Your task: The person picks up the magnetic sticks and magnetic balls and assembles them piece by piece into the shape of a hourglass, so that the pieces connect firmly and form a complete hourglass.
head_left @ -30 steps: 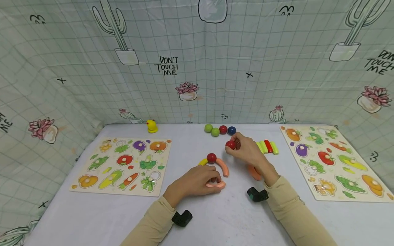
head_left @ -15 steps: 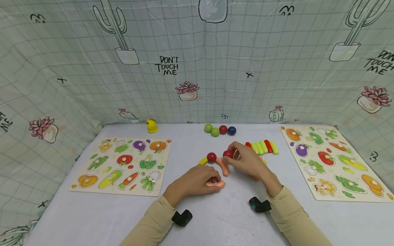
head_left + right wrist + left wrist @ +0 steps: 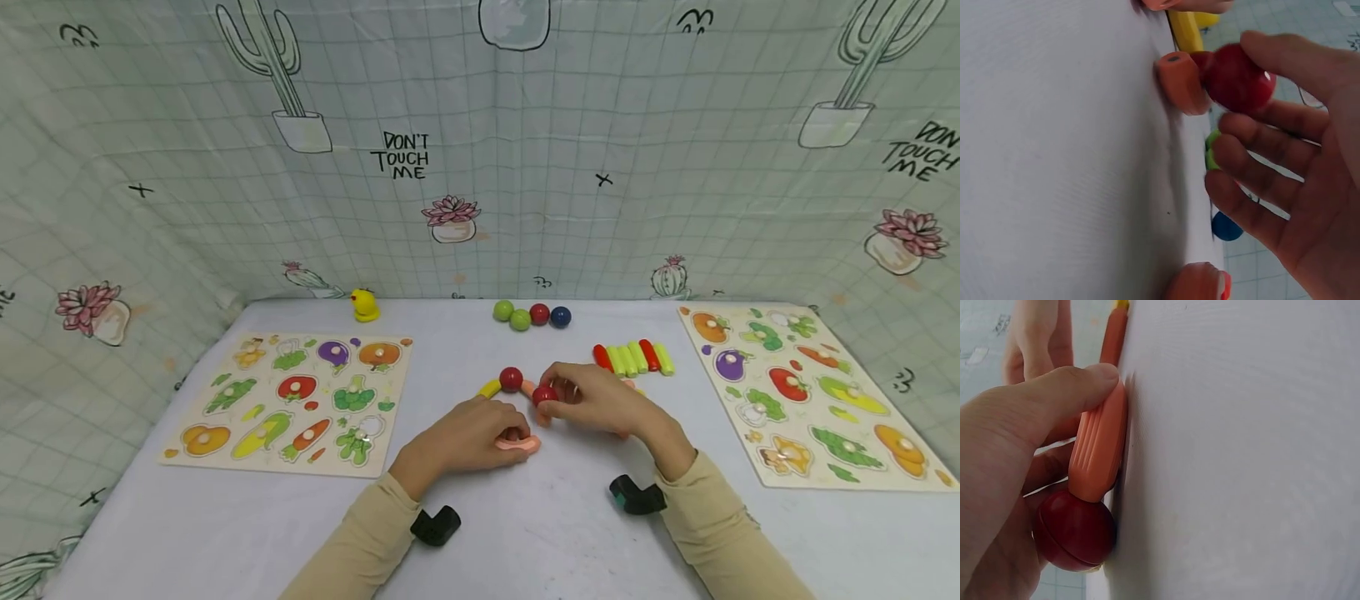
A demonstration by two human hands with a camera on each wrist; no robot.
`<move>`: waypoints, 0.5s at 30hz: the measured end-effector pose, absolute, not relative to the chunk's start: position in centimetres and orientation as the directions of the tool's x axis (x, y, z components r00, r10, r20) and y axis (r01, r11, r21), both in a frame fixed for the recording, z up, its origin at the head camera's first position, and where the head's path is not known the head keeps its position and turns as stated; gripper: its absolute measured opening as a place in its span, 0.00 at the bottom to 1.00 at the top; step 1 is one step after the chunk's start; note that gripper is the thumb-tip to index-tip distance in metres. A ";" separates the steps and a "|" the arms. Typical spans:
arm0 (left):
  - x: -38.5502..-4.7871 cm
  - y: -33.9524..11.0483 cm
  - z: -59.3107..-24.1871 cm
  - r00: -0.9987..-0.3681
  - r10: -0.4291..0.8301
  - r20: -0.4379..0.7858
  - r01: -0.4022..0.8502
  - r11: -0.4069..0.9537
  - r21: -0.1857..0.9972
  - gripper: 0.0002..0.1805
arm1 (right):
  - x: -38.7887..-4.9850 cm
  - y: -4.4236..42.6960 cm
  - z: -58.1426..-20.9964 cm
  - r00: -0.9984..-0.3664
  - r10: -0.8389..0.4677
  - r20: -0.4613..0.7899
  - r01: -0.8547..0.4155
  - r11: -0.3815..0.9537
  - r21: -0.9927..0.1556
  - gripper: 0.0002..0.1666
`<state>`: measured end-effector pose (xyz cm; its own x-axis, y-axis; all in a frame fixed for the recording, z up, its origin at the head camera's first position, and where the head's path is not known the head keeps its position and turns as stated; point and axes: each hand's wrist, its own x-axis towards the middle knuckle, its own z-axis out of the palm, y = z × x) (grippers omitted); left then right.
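Observation:
My left hand (image 3: 468,442) holds a curved, grooved orange-pink stick (image 3: 1099,440), thumb on one side and fingers behind. A red ball (image 3: 1075,531) touches the stick's near end in the left wrist view; my left hand hides it from the head view. Between thumb and fingertips, my right hand (image 3: 600,400) pinches another red ball (image 3: 1239,78), close to the end of a second curved orange stick (image 3: 1182,84). Just beyond the hands, a third red ball (image 3: 512,380) sits between a yellow stick (image 3: 490,388) and that second orange stick, which is partly covered.
Green balls (image 3: 520,319), a red ball (image 3: 539,314) and a blue ball (image 3: 560,317) lie at the back. Several red and green sticks (image 3: 632,358) line up right of them. Vegetable puzzle boards (image 3: 378,454) flank both sides. A yellow duck (image 3: 364,305) stands back left.
My right hand has carried its red ball left and nearer, down to the end of the second orange stick. My left hand keeps its hold on the orange-pink stick. The head view has shifted slightly.

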<state>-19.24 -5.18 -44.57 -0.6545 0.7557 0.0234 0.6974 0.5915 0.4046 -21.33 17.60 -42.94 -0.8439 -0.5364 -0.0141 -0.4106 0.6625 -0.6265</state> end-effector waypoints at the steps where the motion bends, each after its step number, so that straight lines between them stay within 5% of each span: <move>1: -19.2 -5.2 -44.5 -0.657 0.753 0.021 0.694 0.594 0.406 0.09 | -21.3 17.6 -42.8 -0.833 -0.553 -0.024 -0.418 0.657 -0.628 0.13; 15: -19.0 -5.6 -44.1 -0.668 0.742 0.058 0.700 0.600 0.387 0.08 | -20.8 17.7 -42.2 -0.780 -0.609 -0.144 -0.393 0.656 -0.644 0.15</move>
